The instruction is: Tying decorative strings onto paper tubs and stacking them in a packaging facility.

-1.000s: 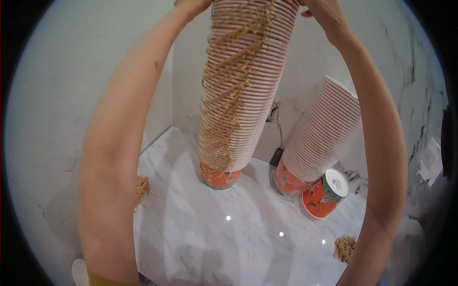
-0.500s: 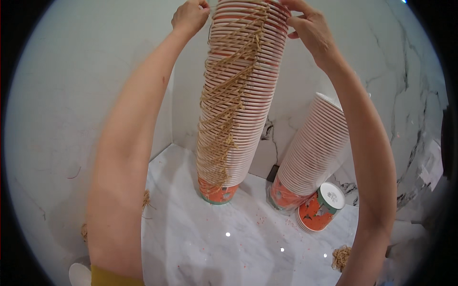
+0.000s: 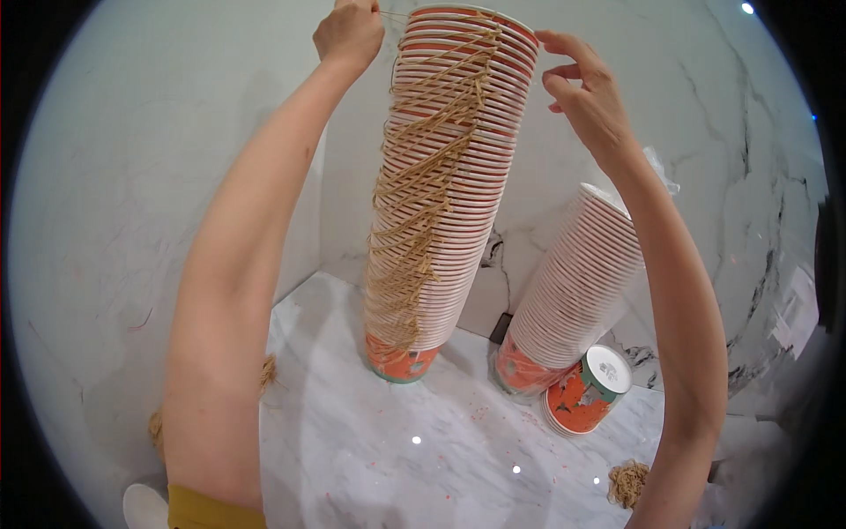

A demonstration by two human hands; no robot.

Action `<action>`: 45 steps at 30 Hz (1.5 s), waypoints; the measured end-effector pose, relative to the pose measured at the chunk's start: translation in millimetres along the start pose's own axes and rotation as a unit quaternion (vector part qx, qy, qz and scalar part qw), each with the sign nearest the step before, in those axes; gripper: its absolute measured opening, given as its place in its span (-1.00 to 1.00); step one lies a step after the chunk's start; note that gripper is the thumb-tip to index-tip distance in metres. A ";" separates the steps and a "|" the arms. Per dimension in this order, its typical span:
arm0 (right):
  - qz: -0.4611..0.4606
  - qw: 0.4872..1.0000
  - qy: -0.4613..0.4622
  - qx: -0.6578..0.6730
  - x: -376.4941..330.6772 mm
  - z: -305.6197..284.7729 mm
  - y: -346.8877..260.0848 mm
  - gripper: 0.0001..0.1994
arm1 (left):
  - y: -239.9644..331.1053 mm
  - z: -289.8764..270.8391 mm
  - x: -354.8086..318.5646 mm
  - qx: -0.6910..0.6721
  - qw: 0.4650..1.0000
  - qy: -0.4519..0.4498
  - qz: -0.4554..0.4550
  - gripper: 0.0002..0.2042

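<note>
Since the earlier frame, both hands have shifted from clamping the sides of the tall stack to working at its very top, and the stack now reads more upright, in the centre of the frame. At the upper left, the left hand (image 3: 350, 35) is clenched, pinching a thin tan strand against the rim of the top cup, probably to keep the binding taut. At the upper right, the right hand (image 3: 589, 99) is released: fingers spread and curled, just beside the rim, whether touching it I cannot tell; it seems placed to steady a column that could tip.

That tall stack of paper cups (image 3: 441, 194) stands on the marble counter (image 3: 370, 450), its base at centre. Nested white rims make fine ridges, and the bottom cup shows an orange print. Rubber bands (image 3: 414, 220), dull tan and stringy, cross its left face in slanted lines.

1 shorter stack (image 3: 573, 282) leans toward the wall at right, its base apparently in clear plastic wrap. 1 lidded cup (image 3: 589, 390) lies on its side beside it. A loose clump of bands (image 3: 627, 482) sits at lower right, and more show beside the left forearm. Counter and walls are glossy grey-veined white stone.
</note>
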State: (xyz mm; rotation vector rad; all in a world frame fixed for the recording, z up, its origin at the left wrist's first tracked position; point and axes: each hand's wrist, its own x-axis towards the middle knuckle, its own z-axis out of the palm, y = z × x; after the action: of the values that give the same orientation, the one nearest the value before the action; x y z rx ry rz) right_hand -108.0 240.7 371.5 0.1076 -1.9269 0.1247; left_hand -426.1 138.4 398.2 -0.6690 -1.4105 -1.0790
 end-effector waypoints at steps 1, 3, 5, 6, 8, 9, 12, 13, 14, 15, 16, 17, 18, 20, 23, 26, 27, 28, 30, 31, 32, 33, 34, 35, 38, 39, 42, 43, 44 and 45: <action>-0.001 1.000 0.002 -0.013 -3.9 -2.8 2.6 -0.53 | 3.3 2.6 -1.9 0.015 1.000 -0.019 0.002 -0.80; -0.002 1.000 0.005 -0.025 -11.7 -3.8 7.1 -0.53 | 6.3 5.2 -10.9 0.006 0.998 -0.041 0.041 -0.80; -0.005 0.999 -0.020 -0.029 -21.7 -5.2 10.3 -0.54 | 15.4 4.5 -20.2 0.005 0.997 -0.052 0.054 -0.80; -0.011 0.999 -0.025 -0.034 -26.3 -5.8 12.3 -0.55 | 17.0 1.2 -18.9 0.002 0.997 -0.052 0.055 -0.80; -0.004 0.999 -0.031 -0.036 -33.8 -7.8 9.9 -0.55 | 6.5 -5.7 -16.6 0.064 0.996 -0.058 -0.001 -0.81; 0.003 0.999 -0.038 -0.037 -37.4 -8.1 9.2 -0.55 | 1.0 -9.2 -16.1 0.065 0.997 -0.032 0.002 -0.82; 0.014 0.999 -0.030 -0.037 -48.5 -14.3 10.6 -0.56 | 0.8 -22.7 -18.9 0.045 0.996 -0.072 0.018 -0.83; 0.013 0.999 -0.029 -0.036 -52.7 -15.0 8.9 -0.56 | 4.0 -26.1 -22.6 0.046 0.996 -0.070 0.019 -0.83; 0.010 0.999 -0.035 -0.031 -58.9 -16.0 6.4 -0.57 | 9.0 -27.6 -28.5 0.045 0.994 -0.091 0.033 -0.79; 0.007 0.999 -0.042 -0.026 -66.1 -17.6 3.4 -0.57 | 13.8 -28.9 -35.2 0.044 0.992 -0.113 0.047 -0.76; 0.000 0.998 -0.051 -0.028 -74.7 -20.0 -3.2 -0.58 | 19.2 -38.0 -40.3 0.036 0.988 -0.143 0.048 -0.75; -0.007 0.997 -0.071 -0.034 -84.4 -19.9 -8.6 -0.58 | 17.0 -41.9 -45.5 0.039 0.988 -0.143 0.049 -0.75; -0.014 0.995 -0.092 -0.042 -95.6 -20.7 -14.3 -0.58 | 16.3 -44.9 -52.0 0.039 0.987 -0.148 0.039 -0.72; -0.021 0.989 -0.136 -0.060 -121.9 -20.4 -24.1 -0.57 | 10.2 -49.5 -66.2 0.043 0.987 -0.153 0.028 -0.67; -0.057 0.974 -0.189 -0.113 -170.0 -27.8 -26.4 -0.56 | 14.3 -52.2 -93.3 -0.072 0.991 -0.107 0.046 -0.47; -0.033 0.959 -0.251 -0.127 -228.6 -37.5 -34.5 -0.57 | 32.5 -61.1 -116.2 -0.146 0.981 -0.105 0.075 -0.46; -0.018 0.952 -0.280 -0.121 -246.9 -37.1 -38.9 -0.57 | 31.1 -62.1 -119.6 -0.145 0.980 -0.112 0.075 -0.46; -0.028 0.953 -0.282 -0.106 -266.3 -41.2 -42.0 -0.53 | 30.9 -56.8 -126.6 -0.140 0.985 -0.060 0.083 -0.45; -0.037 0.950 -0.290 -0.109 -304.5 -46.6 -50.5 -0.51 | 31.7 -63.9 -138.1 -0.142 0.988 -0.010 0.059 -0.41; -0.019 0.944 -0.310 -0.113 -320.2 -51.3 -61.9 -0.50 | 26.8 -67.5 -137.7 -0.127 0.991 0.016 0.042 -0.43; 0.012 0.940 -0.328 -0.094 -337.5 -55.0 -71.5 -0.50 | 21.4 -72.3 -137.6 -0.110 0.993 0.040 0.028 -0.45; 0.046 0.934 -0.346 -0.078 -356.1 -60.0 -80.3 -0.50 | 21.4 -88.0 -141.5 -0.160 0.987 0.013 -0.003 -0.44; 0.050 0.933 -0.348 -0.074 -374.7 -65.2 -86.9 -0.53 | 30.9 -101.8 -148.2 -0.215 0.976 -0.010 -0.037 -0.42; 0.059 0.931 -0.353 -0.067 -392.9 -63.9 -91.3 -0.56 | 48.3 -123.0 -160.6 -0.274 0.959 -0.030 -0.057 -0.42; 0.087 0.925 -0.362 -0.080 -428.8 -81.6 -107.7 -0.62 | 101.0 -162.3 -220.8 -0.389 0.916 -0.072 -0.065 -0.48; 0.101 0.924 -0.358 -0.086 -434.7 -87.4 -111.9 -0.61 | 115.6 -171.5 -247.4 -0.412 0.905 -0.097 -0.046 -0.53; 0.144 0.926 -0.321 -0.136 -445.7 -110.8 -112.3 -0.63 | 162.7 -206.8 -341.1 -0.482 0.834 -0.263 -0.050 -0.53; 0.161 0.936 -0.278 -0.141 -444.9 -115.6 -110.0 -0.69 | 173.1 -222.5 -368.9 -0.461 0.814 -0.350 -0.054 -0.49; 0.185 0.940 -0.240 -0.157 -442.3 -121.5 -108.1 -0.72 | 187.9 -237.7 -384.0 -0.462 0.800 -0.382 -0.024 -0.49; 0.208 0.941 -0.202 -0.173 -442.6 -127.7 -103.6 -0.74 | 199.8 -247.5 -403.6 -0.471 0.773 -0.423 -0.034 -0.51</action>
State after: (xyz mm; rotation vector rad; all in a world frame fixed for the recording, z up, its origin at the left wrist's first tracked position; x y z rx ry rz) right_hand 179.7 162.4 5.4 -0.5532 -2.3269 0.0424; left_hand -77.3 76.8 25.9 -2.0522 -1.5446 -1.6519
